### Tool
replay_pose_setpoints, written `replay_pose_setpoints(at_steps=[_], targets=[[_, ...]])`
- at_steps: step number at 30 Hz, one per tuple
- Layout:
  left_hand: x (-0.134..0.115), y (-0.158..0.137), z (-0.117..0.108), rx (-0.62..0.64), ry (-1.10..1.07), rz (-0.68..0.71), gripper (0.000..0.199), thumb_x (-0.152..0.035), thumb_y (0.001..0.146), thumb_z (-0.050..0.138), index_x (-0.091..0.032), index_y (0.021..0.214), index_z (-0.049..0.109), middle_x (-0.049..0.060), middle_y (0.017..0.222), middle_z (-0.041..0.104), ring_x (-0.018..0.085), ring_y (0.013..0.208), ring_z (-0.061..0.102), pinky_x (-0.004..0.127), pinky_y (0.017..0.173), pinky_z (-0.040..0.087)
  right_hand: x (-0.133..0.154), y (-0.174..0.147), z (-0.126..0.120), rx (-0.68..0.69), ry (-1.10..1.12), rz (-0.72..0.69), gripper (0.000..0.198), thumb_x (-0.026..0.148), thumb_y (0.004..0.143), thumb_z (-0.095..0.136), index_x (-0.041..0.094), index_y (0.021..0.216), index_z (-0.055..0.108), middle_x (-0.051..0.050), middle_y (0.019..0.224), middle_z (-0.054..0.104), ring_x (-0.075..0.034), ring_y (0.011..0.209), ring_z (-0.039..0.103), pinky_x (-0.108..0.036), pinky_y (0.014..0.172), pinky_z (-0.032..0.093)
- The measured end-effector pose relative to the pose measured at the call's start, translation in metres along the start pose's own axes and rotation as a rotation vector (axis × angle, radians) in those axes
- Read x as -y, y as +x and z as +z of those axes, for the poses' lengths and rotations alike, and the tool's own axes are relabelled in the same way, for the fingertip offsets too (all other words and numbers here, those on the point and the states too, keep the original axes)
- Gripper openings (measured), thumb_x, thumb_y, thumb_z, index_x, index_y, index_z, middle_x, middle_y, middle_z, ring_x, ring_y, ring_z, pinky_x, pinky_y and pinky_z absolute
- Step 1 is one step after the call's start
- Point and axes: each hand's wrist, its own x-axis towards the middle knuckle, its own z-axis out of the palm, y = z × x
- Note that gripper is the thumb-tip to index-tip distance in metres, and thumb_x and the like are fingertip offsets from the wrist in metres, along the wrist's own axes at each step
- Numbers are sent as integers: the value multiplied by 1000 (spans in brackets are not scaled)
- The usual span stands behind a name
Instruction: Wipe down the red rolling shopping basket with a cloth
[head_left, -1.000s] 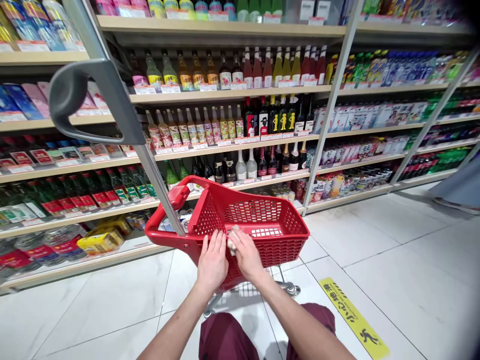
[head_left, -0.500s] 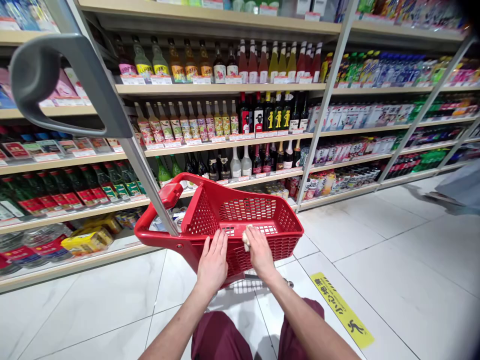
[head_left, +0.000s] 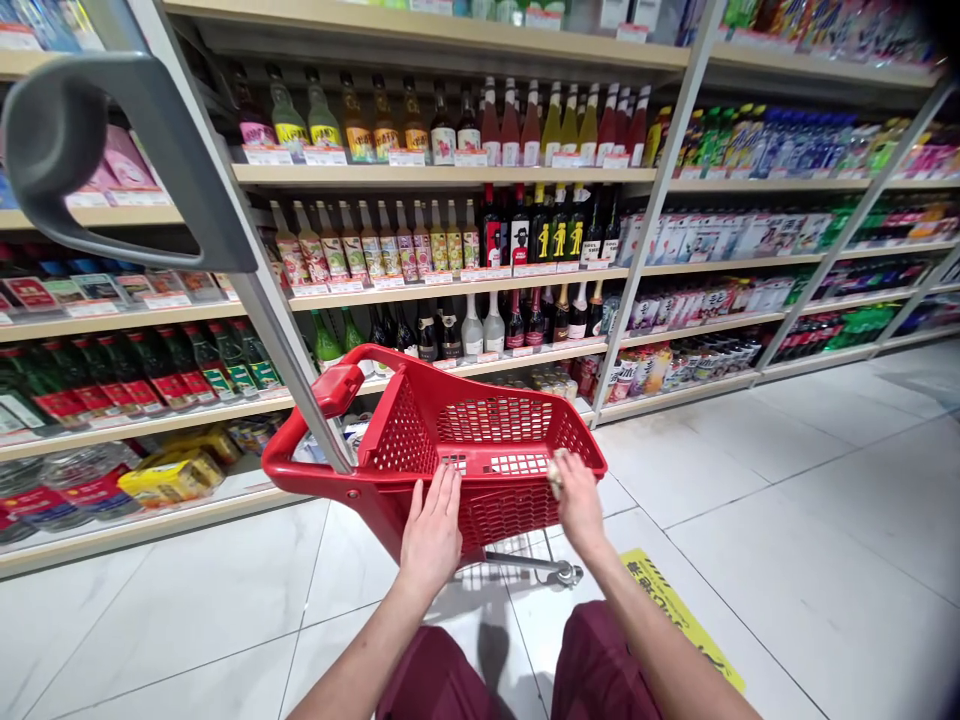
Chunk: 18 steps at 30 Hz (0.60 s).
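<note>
A red plastic shopping cart basket [head_left: 499, 515] with perforated walls stands in front of me. My left hand [head_left: 433, 525] lies flat against its near side, fingers straight and fingertips at the rim. Toward the right end of the same rim is my right hand [head_left: 580, 508], closed around a crumpled whitish cloth [head_left: 555, 474] that touches the rim. Most of the cloth is hidden by the fingers. Through the holes in the basket floor, light tiles show.
A grey loop handle [head_left: 176, 165] on a metal pole rises at the left. Behind the cart, shelves [head_left: 450, 176] hold many bottles and packs. A caster wheel [head_left: 568, 574] shows below the basket. On the tiled floor at right lies a yellow warning sticker [head_left: 675, 620].
My right hand has slid right along the rim with the cloth. My left hand stays at nearly the same spot. At far right, a blurred grey shape has left the view.
</note>
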Motion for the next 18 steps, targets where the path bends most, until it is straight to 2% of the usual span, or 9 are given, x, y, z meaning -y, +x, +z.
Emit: replay_pose_setpoints(at_steps=[2,3,8,9,12,14,16,18], targets=[[-2,1,2,-13,-8,-26,66,-18,68,41,-10,133,29,9,141,27,21,132,18,44,109,16,-17,1,-4,-62,-28,104,53,3,77,29,13,126,44,-13,129,44,-24,125,31,-50,99,29],[-4,1,3,-21,-13,-43,66,-18,68,41,-9,132,30,9,141,27,22,132,18,44,108,17,-18,1,-4,-79,-26,113,52,3,77,29,13,126,43,-13,130,44,-24,125,32,-49,99,29],[-6,3,3,-46,-18,-71,65,-16,68,40,-8,132,30,10,140,28,22,132,19,44,109,15,0,2,0,42,42,-145,49,5,80,29,15,125,45,-9,131,43,-20,125,32,-45,101,29],[-5,3,3,-47,-17,-61,65,-16,68,40,-9,132,30,9,140,29,21,132,19,44,109,15,-4,3,-3,37,38,-133,47,6,80,30,15,123,47,-10,129,45,-20,123,34,-44,100,30],[-2,2,6,-48,-12,-40,64,-16,69,40,-11,132,32,7,140,30,20,131,20,43,109,14,-27,8,-12,-52,-1,43,44,8,78,33,12,117,52,-14,119,52,-23,115,43,-46,95,35],[-2,2,8,-58,-5,-54,63,-17,69,40,-10,131,34,8,139,30,21,132,20,43,109,15,-30,9,-12,-77,-11,98,43,8,77,34,12,116,52,-14,117,54,-24,113,45,-46,94,36],[-3,2,10,-72,-2,-76,62,-18,69,41,-9,130,35,9,139,31,22,131,20,42,109,15,-19,8,-6,-37,2,26,45,9,77,35,13,119,50,-12,120,52,-24,116,42,-46,97,33],[-2,2,9,-79,-2,-75,62,-18,69,41,-9,130,35,9,139,31,21,131,22,43,109,13,-5,6,-1,34,27,-104,47,9,78,36,15,124,46,-10,124,50,-23,121,37,-45,99,31]])
